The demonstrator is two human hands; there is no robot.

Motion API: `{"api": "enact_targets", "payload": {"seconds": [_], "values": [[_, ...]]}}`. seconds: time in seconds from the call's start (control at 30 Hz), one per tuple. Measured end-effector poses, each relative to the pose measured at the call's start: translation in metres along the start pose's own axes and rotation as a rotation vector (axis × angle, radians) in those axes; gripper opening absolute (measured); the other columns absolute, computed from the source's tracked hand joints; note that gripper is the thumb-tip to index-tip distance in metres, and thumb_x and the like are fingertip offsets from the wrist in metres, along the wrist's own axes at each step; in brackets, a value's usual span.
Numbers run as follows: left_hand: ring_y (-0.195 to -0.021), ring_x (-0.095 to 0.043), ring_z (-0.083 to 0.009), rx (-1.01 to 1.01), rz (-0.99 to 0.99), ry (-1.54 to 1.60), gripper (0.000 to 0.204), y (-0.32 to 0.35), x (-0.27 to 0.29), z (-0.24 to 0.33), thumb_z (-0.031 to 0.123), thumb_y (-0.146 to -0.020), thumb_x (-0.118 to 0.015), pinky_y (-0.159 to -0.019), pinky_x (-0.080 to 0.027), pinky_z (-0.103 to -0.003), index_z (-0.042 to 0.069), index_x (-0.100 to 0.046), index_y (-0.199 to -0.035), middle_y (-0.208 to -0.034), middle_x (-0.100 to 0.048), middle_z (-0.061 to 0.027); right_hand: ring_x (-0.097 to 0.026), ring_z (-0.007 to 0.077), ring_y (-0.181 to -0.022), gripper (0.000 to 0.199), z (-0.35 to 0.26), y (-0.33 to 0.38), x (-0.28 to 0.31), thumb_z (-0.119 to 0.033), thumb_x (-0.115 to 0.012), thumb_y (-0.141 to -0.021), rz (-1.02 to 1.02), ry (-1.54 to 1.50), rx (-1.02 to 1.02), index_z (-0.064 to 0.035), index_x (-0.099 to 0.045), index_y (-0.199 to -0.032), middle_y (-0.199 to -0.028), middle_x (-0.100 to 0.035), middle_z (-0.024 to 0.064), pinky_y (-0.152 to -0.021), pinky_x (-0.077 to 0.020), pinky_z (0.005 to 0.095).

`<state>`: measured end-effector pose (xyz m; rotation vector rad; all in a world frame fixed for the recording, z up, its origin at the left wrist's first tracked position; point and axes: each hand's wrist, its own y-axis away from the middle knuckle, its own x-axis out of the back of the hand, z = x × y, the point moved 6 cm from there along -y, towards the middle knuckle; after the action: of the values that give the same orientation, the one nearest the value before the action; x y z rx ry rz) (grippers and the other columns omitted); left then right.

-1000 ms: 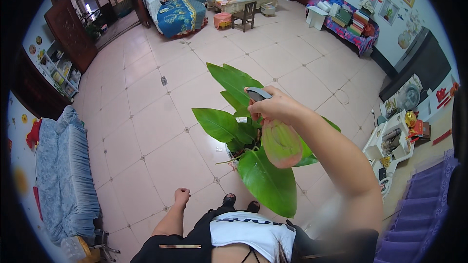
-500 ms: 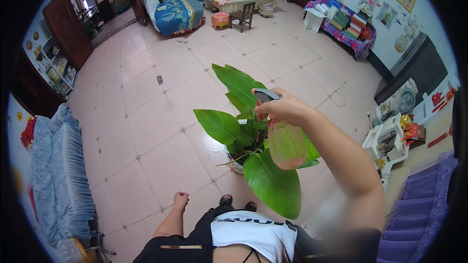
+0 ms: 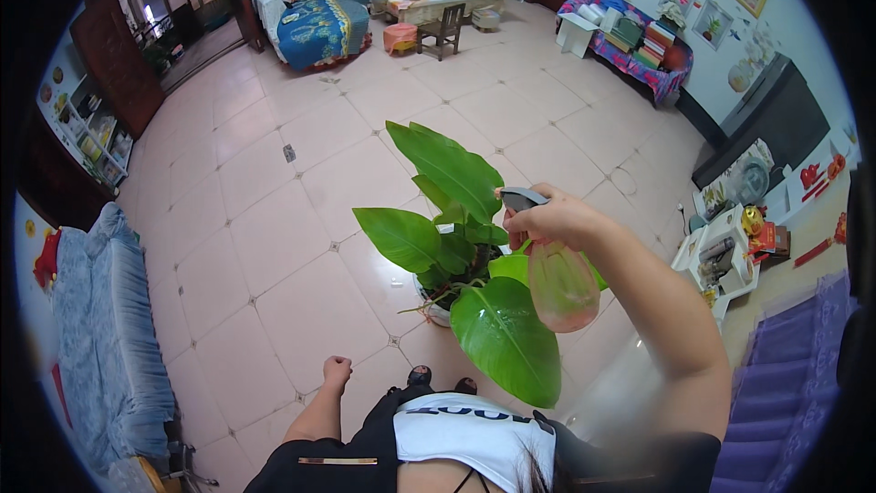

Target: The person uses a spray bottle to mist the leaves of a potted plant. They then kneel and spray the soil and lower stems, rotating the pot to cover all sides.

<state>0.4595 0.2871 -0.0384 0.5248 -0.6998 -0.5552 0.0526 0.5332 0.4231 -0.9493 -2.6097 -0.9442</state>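
Observation:
My right hand (image 3: 558,217) grips a pink translucent spray bottle (image 3: 558,283) by its grey trigger head, holding it over a potted plant (image 3: 456,246) with broad green leaves. The plant stands in a pale pot (image 3: 434,310) on the tiled floor just in front of my feet. My left hand (image 3: 336,371) hangs low at my side with its fingers curled into a fist, holding nothing, to the left of the plant.
Pale tiled floor (image 3: 274,219) spreads ahead. A blue sofa (image 3: 109,329) runs along the left. A blue-covered bed (image 3: 319,27), a table and a chair (image 3: 444,29) stand at the far end. A white shelf unit (image 3: 725,256) and a purple seat (image 3: 785,383) are on the right.
The view has shifted slightly; my right hand with the spray bottle has drifted a little right and down over the plant. My left hand stays at my side.

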Motion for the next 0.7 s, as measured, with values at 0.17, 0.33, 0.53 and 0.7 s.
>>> {"api": "enact_targets", "payload": {"seconds": [0.17,0.33,0.53,0.7], "values": [[-0.057,-0.061,-0.0175,-0.009,-0.015,0.002,0.014,-0.003,0.0,0.007,0.011,-0.078,-0.063,-0.051,-0.048,-0.031,-0.001,-0.061,-0.084,-0.067,-0.061,-0.0084,-0.06,0.0168,-0.063,0.036,0.009,0.006,0.006,-0.015,-0.066,-0.078,0.043,-0.055,-0.017,0.0005,-0.05,-0.107,-0.072,-0.063,0.0084,-0.058,-0.0503,0.0312],[-0.059,-0.062,-0.0177,-0.021,-0.026,-0.011,0.013,-0.014,-0.004,0.002,0.012,-0.079,-0.063,-0.053,-0.049,-0.031,-0.001,-0.061,-0.084,-0.069,-0.062,-0.0085,-0.064,0.0151,-0.074,0.044,0.022,0.002,0.004,-0.012,-0.069,-0.076,0.034,-0.009,-0.085,0.0,-0.054,-0.116,-0.082,-0.064,0.0077,-0.066,-0.0515,0.0306],[-0.06,-0.062,-0.0178,-0.007,-0.031,0.005,0.014,-0.001,-0.005,0.009,0.012,-0.079,-0.063,-0.053,-0.049,-0.031,-0.001,-0.061,-0.084,-0.069,-0.062,-0.0084,-0.061,0.0149,-0.07,0.036,0.005,0.016,0.003,-0.012,-0.066,-0.076,0.084,0.063,0.004,0.0009,-0.056,-0.108,-0.081,-0.063,0.0075,-0.064,-0.0492,0.0297],[-0.058,-0.061,-0.0171,0.009,-0.009,0.005,0.013,-0.002,-0.002,0.005,0.011,-0.079,-0.063,-0.052,-0.048,-0.03,-0.001,-0.061,-0.084,-0.068,-0.061,-0.0081,-0.057,0.0153,-0.063,0.02,0.006,0.008,-0.003,-0.012,-0.064,-0.075,0.079,0.003,0.072,-0.0003,-0.059,-0.091,-0.068,-0.06,0.0074,-0.058,-0.0466,0.0302]]}}
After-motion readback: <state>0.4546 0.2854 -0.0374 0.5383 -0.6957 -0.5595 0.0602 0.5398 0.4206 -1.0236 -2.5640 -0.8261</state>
